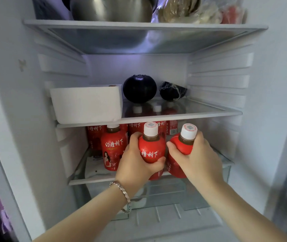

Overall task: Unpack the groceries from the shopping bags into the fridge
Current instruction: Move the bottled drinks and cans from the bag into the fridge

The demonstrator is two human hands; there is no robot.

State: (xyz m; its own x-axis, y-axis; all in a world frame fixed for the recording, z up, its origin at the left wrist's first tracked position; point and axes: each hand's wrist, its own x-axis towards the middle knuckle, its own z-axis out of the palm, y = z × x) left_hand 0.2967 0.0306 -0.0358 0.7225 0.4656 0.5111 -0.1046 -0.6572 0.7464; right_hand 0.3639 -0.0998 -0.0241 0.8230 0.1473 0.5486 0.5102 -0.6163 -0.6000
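Gripping one red bottle (151,151) in left hand (135,165), second red bottle (181,149) in right hand (195,158), both upright, side by side, at lower fridge shelf (90,180) front edge

- Cool bluish light glows from the back of the white fridge (139,67), brightest beneath the top glass shelf (139,25).
- Soft focus throughout; the picture's edges bow and darken.
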